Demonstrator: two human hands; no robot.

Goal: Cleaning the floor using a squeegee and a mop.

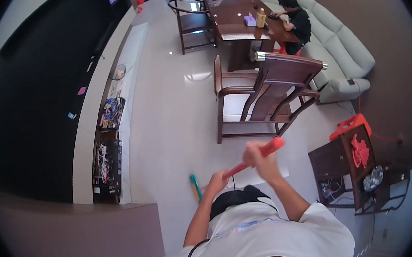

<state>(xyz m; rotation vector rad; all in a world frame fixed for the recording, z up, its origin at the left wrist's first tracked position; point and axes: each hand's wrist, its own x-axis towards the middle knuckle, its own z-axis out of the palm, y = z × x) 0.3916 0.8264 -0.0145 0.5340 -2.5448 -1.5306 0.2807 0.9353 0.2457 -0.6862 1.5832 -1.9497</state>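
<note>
Both of my hands grip a broom by its red handle [239, 169], which slants across in front of my body. My right hand [258, 157] is wrapped round it near the top, slightly blurred, with the rounded red end sticking out above. Lower on the handle, my left hand [218, 180] is closed round it. Past my left hand, near the floor, shows a green and yellow broom head [195, 186], partly hidden by my arm and body.
A dark wooden armchair [272, 88] stands ahead, before a long table [240, 30] where a person [295, 20] sits. A pale sofa [340, 45] lines the right. A small wooden cabinet [329, 162] stands nearer right; a low shelf [133, 87] runs along the left wall.
</note>
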